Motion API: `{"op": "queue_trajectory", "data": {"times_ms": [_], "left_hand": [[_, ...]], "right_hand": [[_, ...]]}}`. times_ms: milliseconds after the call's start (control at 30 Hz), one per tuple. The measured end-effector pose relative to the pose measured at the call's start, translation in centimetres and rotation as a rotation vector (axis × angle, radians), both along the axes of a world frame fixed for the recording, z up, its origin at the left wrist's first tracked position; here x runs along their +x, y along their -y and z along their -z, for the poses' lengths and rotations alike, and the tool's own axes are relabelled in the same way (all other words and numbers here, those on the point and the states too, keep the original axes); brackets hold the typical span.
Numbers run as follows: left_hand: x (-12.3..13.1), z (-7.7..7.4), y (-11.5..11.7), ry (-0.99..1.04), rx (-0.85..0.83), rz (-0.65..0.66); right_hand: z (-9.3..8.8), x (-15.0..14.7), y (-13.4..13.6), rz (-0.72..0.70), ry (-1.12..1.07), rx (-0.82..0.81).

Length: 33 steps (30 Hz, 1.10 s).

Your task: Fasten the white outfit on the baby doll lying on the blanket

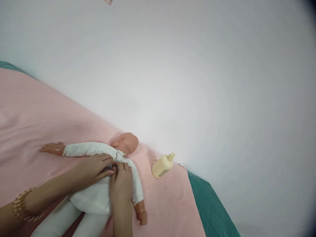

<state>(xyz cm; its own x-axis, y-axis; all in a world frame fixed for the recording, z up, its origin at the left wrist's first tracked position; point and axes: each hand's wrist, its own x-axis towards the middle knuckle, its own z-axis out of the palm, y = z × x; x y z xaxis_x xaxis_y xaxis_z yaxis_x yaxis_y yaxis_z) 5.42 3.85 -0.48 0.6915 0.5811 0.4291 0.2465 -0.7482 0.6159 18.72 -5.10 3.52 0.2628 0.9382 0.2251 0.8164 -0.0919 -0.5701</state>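
Both hands meet on the chest of the doll (pixel 98 184) — left hand (pixel 95 168) laid flat, right hand (pixel 120 184) with fingertips pinched at its white clothing — its long axis running head-away across the pink blanket (pixel 37 112).

A green bed (pixel 212 207) has a pink blanket (pixel 37 115) spread on it. A baby doll (pixel 98 194) and a cream bottle (pixel 163 165) lie on the blanket

The cream bottle (pixel 163 165) bears dark print, too small to read.
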Motion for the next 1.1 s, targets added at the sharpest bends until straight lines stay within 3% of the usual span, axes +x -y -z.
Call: {"op": "queue_trajectory", "data": {"times_ms": [233, 433, 700, 1100], "left_hand": [[-0.2, -0.2, 0.1, 0.013, -0.048, 0.017], [-0.4, -0.3, -0.1, 0.092, 0.033, -0.04], [-0.2, 1.6, -1.1, 0.065, 0.015, -0.067], [-0.1, 2.5, -1.9, 0.079, 0.085, -0.099]], "right_hand": [[0.3, -0.1, -0.1, -0.002, 0.015, -0.022], [1.1, 0.0, -0.3, 0.007, -0.078, 0.165], [1.7, 0.1, -0.6, -0.028, -0.068, 0.122], [2.4, 0.6, -0.9, -0.037, -0.128, 0.24]]}}
